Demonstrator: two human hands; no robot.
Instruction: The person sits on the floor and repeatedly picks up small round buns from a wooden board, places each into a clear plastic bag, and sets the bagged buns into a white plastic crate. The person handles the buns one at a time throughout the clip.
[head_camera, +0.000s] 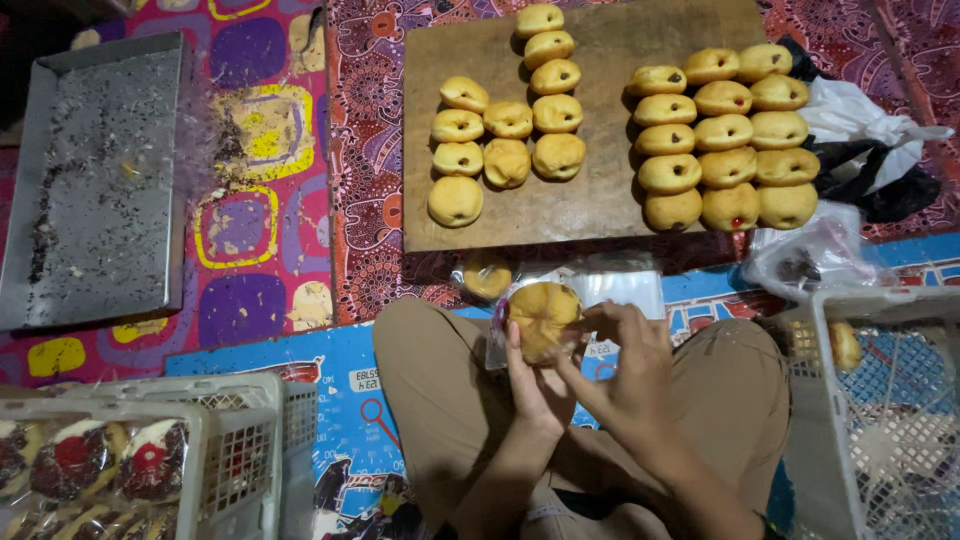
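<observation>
Patterned mats (270, 150) in purple, yellow and red cover the floor, and right at the centre, above the person's crossed legs in tan trousers (430, 390), the action is in the hands. Left hand (535, 385) comes up from below, palm cupping a round golden bun (543, 315) with fingers curled around its underside; right hand (625, 375) closes in from the side, fingertips pinching at a clear plastic bag (600, 300) beside the bun. How far the bun sits inside the bag is hard to tell, since the film is nearly see-through and partly behind the fingers. Just beyond, another bun (487, 276) lies on the mat under clear wrap, only dimly visible. Past that sits a wooden board (600, 190) loaded with two groups of buns, the left group (505, 130) plain on top, the right group (725, 135) showing small dark or red spots of filling. To the left lies a grey metal tray (95, 180) scattered with crumbs. White plastic crates are cut off at both lower corners: the left crate (240, 450) holds wrapped buns, the right crate (870, 400) shows one bun through its mesh. Crumpled white and black bags (870, 150) sit beside the board.
</observation>
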